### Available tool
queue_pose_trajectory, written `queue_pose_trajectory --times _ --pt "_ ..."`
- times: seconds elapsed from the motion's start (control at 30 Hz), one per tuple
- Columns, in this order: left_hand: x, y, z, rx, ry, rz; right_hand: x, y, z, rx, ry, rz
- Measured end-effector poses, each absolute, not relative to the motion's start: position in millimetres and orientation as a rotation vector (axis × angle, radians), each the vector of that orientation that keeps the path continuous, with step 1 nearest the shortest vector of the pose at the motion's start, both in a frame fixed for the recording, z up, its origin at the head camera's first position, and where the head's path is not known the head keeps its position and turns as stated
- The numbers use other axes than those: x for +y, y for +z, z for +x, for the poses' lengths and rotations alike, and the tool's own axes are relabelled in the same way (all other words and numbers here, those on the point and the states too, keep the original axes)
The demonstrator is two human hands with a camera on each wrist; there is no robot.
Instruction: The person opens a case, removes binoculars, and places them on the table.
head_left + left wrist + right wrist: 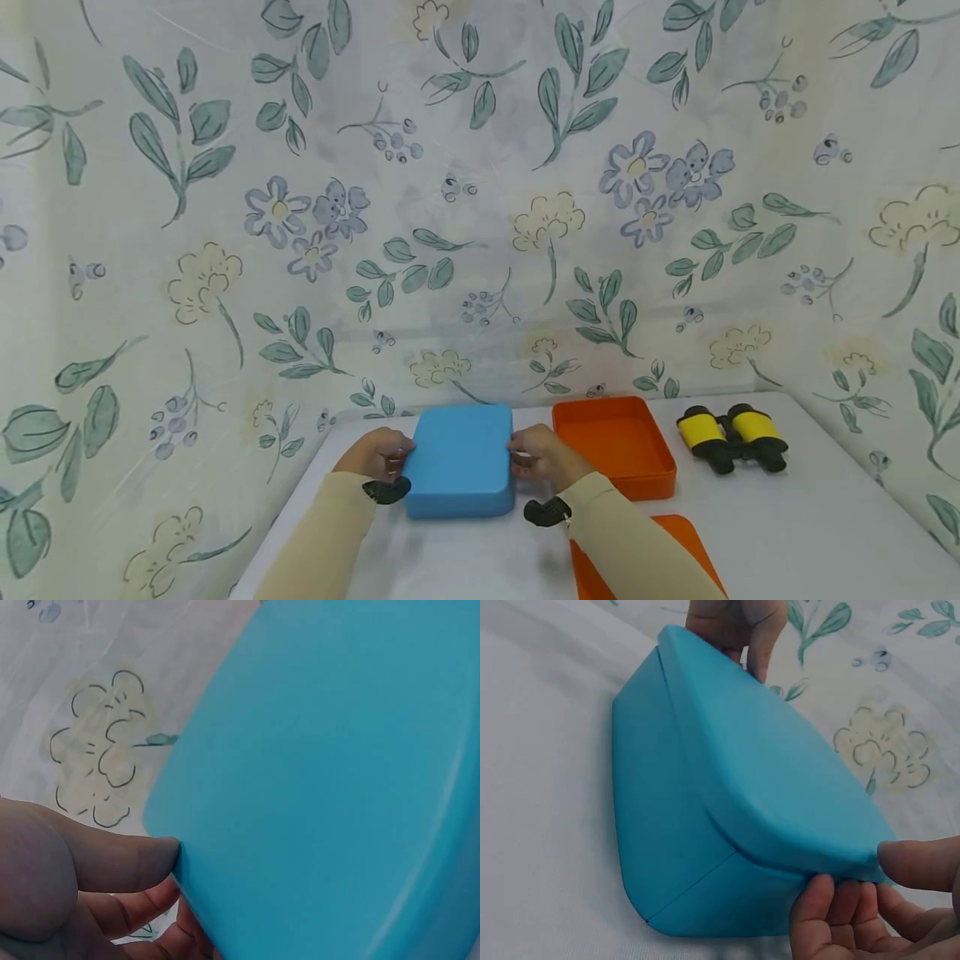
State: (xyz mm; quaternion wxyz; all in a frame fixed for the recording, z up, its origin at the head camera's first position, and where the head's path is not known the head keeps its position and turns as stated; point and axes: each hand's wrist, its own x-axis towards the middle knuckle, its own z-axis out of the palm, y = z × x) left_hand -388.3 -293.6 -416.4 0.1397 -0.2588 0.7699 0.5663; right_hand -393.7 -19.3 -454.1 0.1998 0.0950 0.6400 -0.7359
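Observation:
A blue lid (462, 446) covers a blue box (664, 802) on the white table. My left hand (377, 452) grips the lid's left side, and in the left wrist view the thumb (131, 862) presses its edge with curled fingers below. On the opposite side my right hand (549, 457) pinches the lid. The right wrist view shows that thumb (915, 862) against the rim and the fingertips tucked under it. The lid's edge overhangs the box walls, with a dark seam line between them.
An open orange box (615, 446) stands right of the blue one. An orange lid (686, 537) lies in front of it, partly hidden by my right sleeve. Black-and-yellow binoculars (731, 437) lie farther right. Floral cloth (480, 208) hangs behind the white table (817, 517).

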Motion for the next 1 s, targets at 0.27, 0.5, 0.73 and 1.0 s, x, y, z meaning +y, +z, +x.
queue_pose_trajectory --times 0.27,0.5,0.73,1.0 --pt "-297 -415 -384 2.268 1.609 -0.671 -18 -455 -391 1.796 -2.036 0.254" --pt "-302 -413 -376 2.306 1.621 -0.612 -17 -453 -389 1.789 -2.059 0.192" --pt "-305 -414 -362 2.391 1.579 -0.547 -14 -452 -379 1.744 -2.086 0.118" --pt "-307 -417 -346 2.396 1.569 -0.472 -10 -453 -366 1.812 -2.014 0.039"
